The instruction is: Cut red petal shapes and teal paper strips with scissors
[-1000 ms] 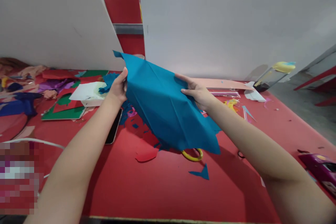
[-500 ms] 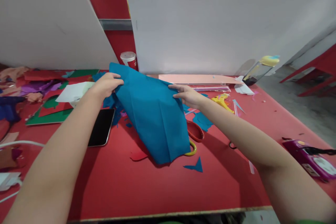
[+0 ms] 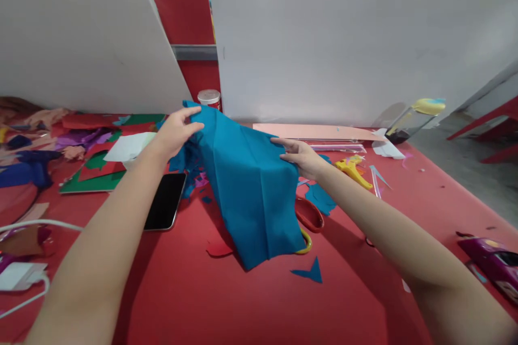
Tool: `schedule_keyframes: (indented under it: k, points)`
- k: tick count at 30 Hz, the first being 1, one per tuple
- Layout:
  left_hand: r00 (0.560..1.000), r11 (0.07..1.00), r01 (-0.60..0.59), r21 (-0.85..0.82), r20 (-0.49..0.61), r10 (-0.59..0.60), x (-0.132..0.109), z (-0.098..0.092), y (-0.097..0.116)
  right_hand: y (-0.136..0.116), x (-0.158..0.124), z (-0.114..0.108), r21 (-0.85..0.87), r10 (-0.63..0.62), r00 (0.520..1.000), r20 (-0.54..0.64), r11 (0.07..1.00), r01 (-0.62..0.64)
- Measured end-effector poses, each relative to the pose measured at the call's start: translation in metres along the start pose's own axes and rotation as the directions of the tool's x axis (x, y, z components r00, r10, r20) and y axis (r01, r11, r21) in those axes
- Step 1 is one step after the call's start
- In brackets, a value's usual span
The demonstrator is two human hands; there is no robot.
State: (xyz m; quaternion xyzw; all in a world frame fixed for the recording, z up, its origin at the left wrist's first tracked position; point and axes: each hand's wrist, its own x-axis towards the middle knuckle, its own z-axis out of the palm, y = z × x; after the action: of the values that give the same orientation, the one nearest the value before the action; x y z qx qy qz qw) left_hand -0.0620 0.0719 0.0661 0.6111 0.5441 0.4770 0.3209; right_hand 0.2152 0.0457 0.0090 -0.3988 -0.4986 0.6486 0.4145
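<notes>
A large creased sheet of blue felt or paper (image 3: 251,188) hangs between my hands, tilted towards me over the red table. My left hand (image 3: 178,130) pinches its upper left corner. On its upper right edge, my right hand (image 3: 299,157) grips with thumb and fingers. Behind the sheet's right side, a pair of scissors shows only its red handle loop (image 3: 311,215) and yellow handle loop (image 3: 305,241); the blades are hidden. A pointed blue scrap (image 3: 311,270) and a red cut piece (image 3: 219,245) lie close to the sheet's lower edge.
A phone (image 3: 165,202) lies by my left forearm. Coloured scraps (image 3: 87,138) pile up at the left. A yellow glue gun (image 3: 354,170), a clear jar (image 3: 415,118) and a purple device (image 3: 491,264) are at the right. White boards (image 3: 324,48) stand along the back.
The camera view has tilted up and shifted slightly left. Both hands still hold the blue sheet, whose folds have changed a little as its right edge sags.
</notes>
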Motion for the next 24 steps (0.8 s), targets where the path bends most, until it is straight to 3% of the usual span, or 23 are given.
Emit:
schedule_keyframes:
  k: [4,7,10,14,17,19,24]
  points:
    - [0.993,0.955,-0.117,-0.272,-0.012,0.118,-0.010,-0.016,0.031,-0.023,-0.014,0.002,-0.012,-0.221,0.972,0.075,0.975,0.223]
    - [0.978,0.941,-0.206,-0.269,-0.039,0.204,-0.017,-0.026,0.052,-0.037,-0.020,0.002,-0.022,-0.325,0.940,0.108,0.944,0.329]
    - [0.972,0.958,-0.233,-0.170,-0.071,0.224,-0.016,-0.030,0.056,-0.040,-0.016,0.001,-0.028,-0.349,0.935,0.067,0.936,0.351]
    - [1.000,0.999,-0.010,0.031,-0.004,0.010,-0.005,-0.026,0.030,-0.018,0.003,-0.007,-0.065,-0.279,0.960,0.024,0.958,0.280]
    - [0.982,0.974,0.175,0.140,0.038,-0.182,0.001,-0.019,-0.004,0.009,0.017,-0.014,-0.308,-0.221,0.974,0.046,0.925,0.224]
    - [0.945,0.947,0.288,0.144,0.118,-0.306,0.001,-0.014,-0.027,0.026,0.024,-0.016,-0.615,-0.186,0.981,0.059,0.768,0.182]
    - [0.909,0.912,0.380,0.156,0.119,-0.399,0.001,-0.005,-0.071,0.049,0.031,-0.013,-0.760,-0.213,0.977,0.016,0.632,0.151]
